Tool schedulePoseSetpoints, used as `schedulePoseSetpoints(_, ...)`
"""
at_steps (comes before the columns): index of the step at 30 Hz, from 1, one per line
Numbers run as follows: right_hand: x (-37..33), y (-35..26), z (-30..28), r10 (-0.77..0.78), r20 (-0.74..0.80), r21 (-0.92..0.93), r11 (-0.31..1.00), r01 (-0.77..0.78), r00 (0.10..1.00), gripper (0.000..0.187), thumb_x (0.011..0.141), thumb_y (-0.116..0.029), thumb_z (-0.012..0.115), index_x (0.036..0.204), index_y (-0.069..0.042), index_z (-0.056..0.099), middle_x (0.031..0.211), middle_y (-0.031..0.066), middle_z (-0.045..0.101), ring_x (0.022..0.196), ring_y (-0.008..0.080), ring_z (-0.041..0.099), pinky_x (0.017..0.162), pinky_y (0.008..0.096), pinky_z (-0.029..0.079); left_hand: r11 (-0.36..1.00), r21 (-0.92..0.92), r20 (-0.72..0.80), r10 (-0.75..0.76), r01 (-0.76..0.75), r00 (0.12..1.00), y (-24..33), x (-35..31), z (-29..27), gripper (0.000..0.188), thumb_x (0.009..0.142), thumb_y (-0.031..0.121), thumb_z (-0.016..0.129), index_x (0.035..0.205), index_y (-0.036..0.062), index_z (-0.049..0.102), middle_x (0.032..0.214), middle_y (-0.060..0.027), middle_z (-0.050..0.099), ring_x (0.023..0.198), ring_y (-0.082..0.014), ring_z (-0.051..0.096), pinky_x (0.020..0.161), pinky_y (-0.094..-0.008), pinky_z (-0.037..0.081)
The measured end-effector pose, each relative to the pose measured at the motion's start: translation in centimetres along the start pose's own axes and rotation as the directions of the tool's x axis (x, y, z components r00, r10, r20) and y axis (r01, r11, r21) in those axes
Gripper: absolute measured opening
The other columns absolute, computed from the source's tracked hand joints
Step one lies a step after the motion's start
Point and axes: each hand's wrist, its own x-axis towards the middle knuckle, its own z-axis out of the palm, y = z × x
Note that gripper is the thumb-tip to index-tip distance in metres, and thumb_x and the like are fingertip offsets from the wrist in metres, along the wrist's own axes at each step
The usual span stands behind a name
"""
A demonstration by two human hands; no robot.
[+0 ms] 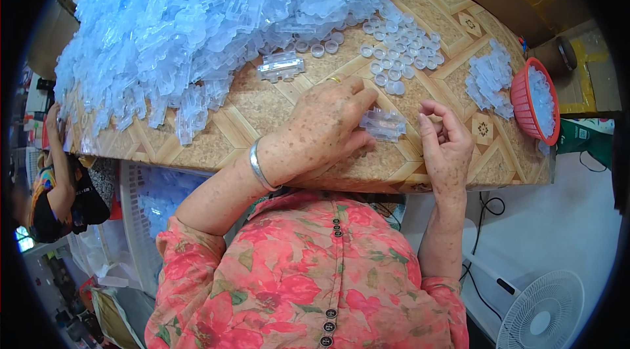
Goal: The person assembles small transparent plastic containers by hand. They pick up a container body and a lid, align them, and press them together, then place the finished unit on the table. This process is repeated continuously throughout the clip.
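Observation:
My left hand (325, 123), with a ring and a silver bangle, reaches in over the table edge. Its thumb and fingers close on the left end of a transparent plastic piece (383, 124). Just right of that piece is my right hand (447, 145), fingers curled and thumb near the index finger; anything between them is too small to make out. Beyond my left hand lies a similar transparent plastic piece (281, 66). Several small round clear caps (401, 54) are spread on the table farther away.
A huge heap of clear plastic parts (190, 27) covers the table's (262, 103) left and far side. At right are a small pile of flat pieces (491, 79) and a red basket (522, 96) of parts. A white fan (541, 319) stands lower right; another person's arm (59, 165) shows at left.

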Motion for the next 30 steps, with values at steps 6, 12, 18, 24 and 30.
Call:
schedulePoseSetpoints(6,1.9,-0.8,1.0,-0.033,0.049,-0.129,0.991,0.039,0.998,0.027,0.091,-0.01,0.072,0.117,-0.003,0.07,0.089,0.004,0.07,0.057,0.008,0.057,0.057,0.0258,0.048,0.997,-0.07,-0.053,0.034,-0.038,0.998,-0.7,-0.1,1.2,0.048,0.074,0.02,0.083,0.116,0.0055,0.065,0.107,-0.0141,0.061,0.098,-0.0351,0.063,0.083,-0.0448,0.052)
schedulePoseSetpoints(12,2.8,-0.7,0.7,-0.012,0.023,-0.214,0.977,0.017,1.0,0.028,0.09,-0.011,0.074,0.116,-0.003,0.07,0.094,0.0049,0.069,0.058,0.0092,0.057,0.059,0.0261,0.048,0.989,-0.127,-0.153,0.059,-0.079,0.986,-1.1,-0.6,2.2,0.049,0.073,0.018,0.084,0.117,0.0062,0.066,0.106,-0.0131,0.06,0.094,-0.0337,0.063,0.08,-0.0432,0.051)
schedulePoseSetpoints(18,4.7,2.5,-4.3,-0.209,-0.333,-0.382,0.922,0.071,0.92,0.029,0.09,-0.01,0.073,0.117,-0.003,0.069,0.117,0.0107,0.064,0.066,0.0139,0.057,0.066,0.0291,0.051,0.989,-0.144,-0.125,0.017,-0.036,0.992,-0.8,-0.3,1.8,0.053,0.073,0.018,0.084,0.121,0.0052,0.065,0.103,-0.0134,0.061,0.093,-0.0336,0.063,0.079,-0.0431,0.051)
schedulePoseSetpoints(24,5.6,5.0,-7.2,-0.118,-0.322,-0.602,0.791,-0.107,0.94,0.028,0.088,-0.009,0.073,0.115,-0.002,0.068,0.121,0.0122,0.063,0.075,0.0193,0.063,0.074,0.0354,0.054,0.986,-0.161,-0.131,0.027,-0.048,0.991,-0.9,-0.1,1.9,0.054,0.073,0.016,0.085,0.121,0.0043,0.064,0.101,-0.0139,0.062,0.091,-0.0336,0.063,0.078,-0.0425,0.052)
schedulePoseSetpoints(30,5.4,6.4,-7.5,-0.321,-0.295,-0.627,0.776,0.072,0.9,0.021,0.087,-0.006,0.072,0.107,-0.001,0.066,0.127,0.0138,0.062,0.092,0.0234,0.069,0.075,0.0337,0.058,0.983,-0.182,-0.16,0.008,-0.037,0.987,-0.9,0.2,1.9,0.047,0.075,0.011,0.083,0.117,0.0022,0.063,0.1,-0.0139,0.062,0.087,-0.0315,0.065,0.075,-0.039,0.053)
